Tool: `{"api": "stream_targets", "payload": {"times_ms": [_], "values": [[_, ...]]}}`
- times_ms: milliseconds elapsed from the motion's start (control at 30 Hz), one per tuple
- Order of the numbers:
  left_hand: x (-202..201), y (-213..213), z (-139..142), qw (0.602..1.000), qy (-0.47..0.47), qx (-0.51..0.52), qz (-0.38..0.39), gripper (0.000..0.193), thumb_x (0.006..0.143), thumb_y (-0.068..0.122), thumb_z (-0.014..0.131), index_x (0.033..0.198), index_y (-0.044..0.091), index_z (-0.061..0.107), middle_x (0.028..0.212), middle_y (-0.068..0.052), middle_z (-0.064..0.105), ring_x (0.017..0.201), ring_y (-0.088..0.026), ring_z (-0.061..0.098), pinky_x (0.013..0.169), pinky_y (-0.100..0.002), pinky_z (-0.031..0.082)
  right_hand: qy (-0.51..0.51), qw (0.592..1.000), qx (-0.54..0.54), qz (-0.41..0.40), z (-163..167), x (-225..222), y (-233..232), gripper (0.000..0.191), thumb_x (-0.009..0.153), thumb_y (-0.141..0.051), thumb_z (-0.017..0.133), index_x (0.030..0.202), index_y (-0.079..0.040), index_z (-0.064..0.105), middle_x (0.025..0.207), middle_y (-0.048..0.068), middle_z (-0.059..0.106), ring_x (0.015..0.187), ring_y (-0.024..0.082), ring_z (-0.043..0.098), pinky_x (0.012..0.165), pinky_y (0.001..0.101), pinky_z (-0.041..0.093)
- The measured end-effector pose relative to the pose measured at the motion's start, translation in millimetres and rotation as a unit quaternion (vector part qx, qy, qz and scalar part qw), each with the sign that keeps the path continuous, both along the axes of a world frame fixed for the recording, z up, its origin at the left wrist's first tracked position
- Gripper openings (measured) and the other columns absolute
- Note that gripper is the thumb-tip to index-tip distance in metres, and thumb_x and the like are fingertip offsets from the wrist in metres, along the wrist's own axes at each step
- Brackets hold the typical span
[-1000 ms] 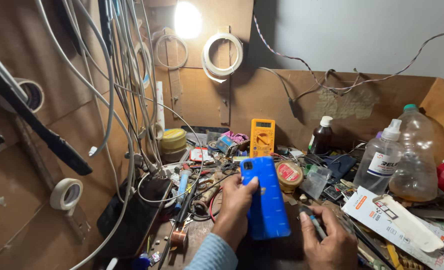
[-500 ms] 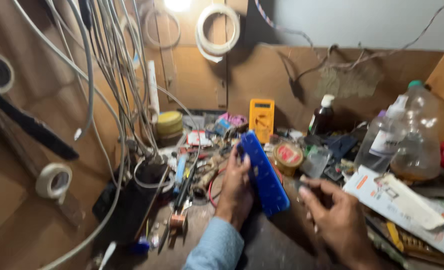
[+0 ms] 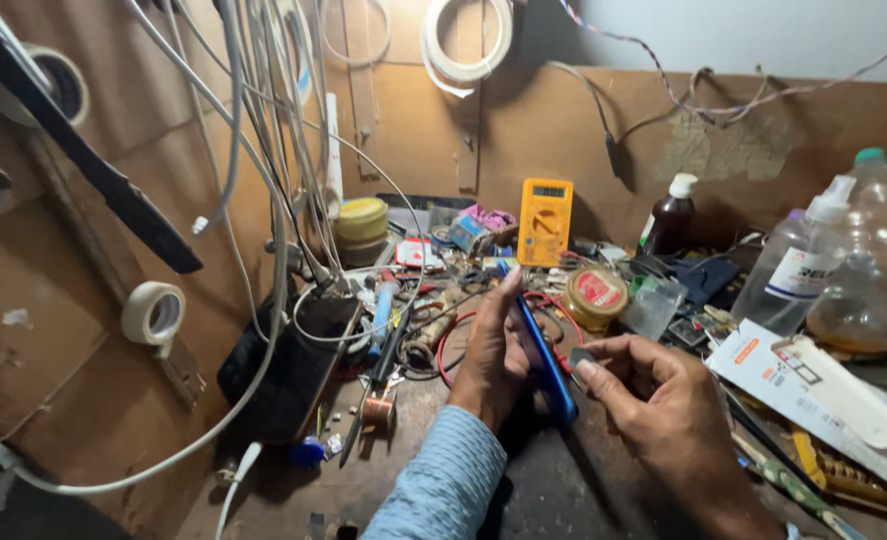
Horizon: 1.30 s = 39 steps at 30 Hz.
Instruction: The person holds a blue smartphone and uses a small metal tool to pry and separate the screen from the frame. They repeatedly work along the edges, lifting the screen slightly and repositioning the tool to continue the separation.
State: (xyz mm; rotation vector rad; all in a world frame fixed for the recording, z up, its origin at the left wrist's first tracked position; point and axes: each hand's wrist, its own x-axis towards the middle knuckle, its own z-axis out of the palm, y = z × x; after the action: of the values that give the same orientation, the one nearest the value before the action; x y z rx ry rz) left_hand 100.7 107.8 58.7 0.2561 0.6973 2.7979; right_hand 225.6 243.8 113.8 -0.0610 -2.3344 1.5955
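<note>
Slippage risk: left hand (image 3: 491, 362) grips the blue phone (image 3: 539, 345) on edge above the cluttered tabletop (image 3: 564, 490) while right hand (image 3: 654, 400) pinches a small grey part (image 3: 581, 357) beside it, easily dropped.

A yellow multimeter (image 3: 545, 220) leans against the far wall, clear plastic bottles (image 3: 844, 265) crowd the right, a tape roll (image 3: 153, 313) hangs left, and white cables (image 3: 264, 150) dangle over the cluttered workbench (image 3: 384, 480).

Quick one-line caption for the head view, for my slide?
Left hand holds a blue phone on edge; right hand pinches a small pick at it.
</note>
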Motion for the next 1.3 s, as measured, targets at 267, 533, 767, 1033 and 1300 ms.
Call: {"api": "stream_targets", "payload": {"times_ms": [267, 533, 767, 1033, 1300], "values": [[2.8, -1.3, 2.1, 0.998, -0.058, 0.006, -0.023, 0.041, 0.084, 0.039, 0.08, 0.102, 0.01, 0.058, 0.085, -0.006, 0.062, 0.071, -0.017, 0.06, 0.06, -0.032, 0.052, -0.041, 0.999, 0.001, -0.021, 9.5, -2.0, -13.6, 0.02, 0.086, -0.018, 0.08, 0.097, -0.002, 0.08, 0.06, 0.0, 0.067, 0.047, 0.007, 0.05, 0.042, 0.0262, 0.039], [-4.0, -1.7, -0.4, 0.998, -0.042, 0.027, -0.025, 0.038, 0.088, 0.035, 0.077, 0.11, 0.012, 0.055, 0.095, -0.007, 0.063, 0.081, -0.017, 0.064, 0.064, -0.031, 0.055, -0.044, 0.999, 0.004, -0.025, 7.4, -9.8, -18.8, 0.021, 0.087, -0.018, 0.08, 0.099, -0.001, 0.08, 0.064, 0.004, 0.072, 0.05, 0.007, 0.052, 0.045, 0.026, 0.04], [-5.0, -2.3, 0.5, 0.999, -0.04, 0.007, -0.024, 0.043, 0.088, 0.037, 0.078, 0.116, 0.012, 0.055, 0.097, -0.006, 0.063, 0.084, -0.017, 0.065, 0.067, -0.032, 0.056, -0.046, 0.993, 0.092, -0.065, 15.9, -10.3, -21.9, 0.026, 0.083, -0.02, 0.083, 0.104, -0.005, 0.08, 0.071, 0.005, 0.08, 0.063, 0.009, 0.068, 0.059, 0.0271, 0.056], [-11.5, -5.3, -2.4, 1.0, -0.013, 0.012, -0.025, 0.039, 0.088, 0.034, 0.077, 0.113, 0.012, 0.057, 0.096, -0.004, 0.064, 0.085, -0.016, 0.064, 0.071, -0.032, 0.056, -0.035, 0.991, 0.085, -0.096, 20.9, -10.2, -31.0, 0.022, 0.083, -0.021, 0.083, 0.099, -0.006, 0.081, 0.072, 0.005, 0.079, 0.061, 0.01, 0.068, 0.057, 0.0286, 0.055], [-12.7, -5.1, -4.8, 1.0, -0.014, 0.009, -0.015, 0.036, 0.089, 0.031, 0.078, 0.113, 0.013, 0.058, 0.094, -0.003, 0.063, 0.083, -0.014, 0.063, 0.073, -0.031, 0.055, -0.044, 0.986, 0.108, -0.121, 16.3, -10.1, -29.2, 0.022, 0.083, -0.023, 0.083, 0.098, -0.007, 0.081, 0.073, 0.004, 0.075, 0.054, 0.01, 0.064, 0.051, 0.029, 0.051]]}}
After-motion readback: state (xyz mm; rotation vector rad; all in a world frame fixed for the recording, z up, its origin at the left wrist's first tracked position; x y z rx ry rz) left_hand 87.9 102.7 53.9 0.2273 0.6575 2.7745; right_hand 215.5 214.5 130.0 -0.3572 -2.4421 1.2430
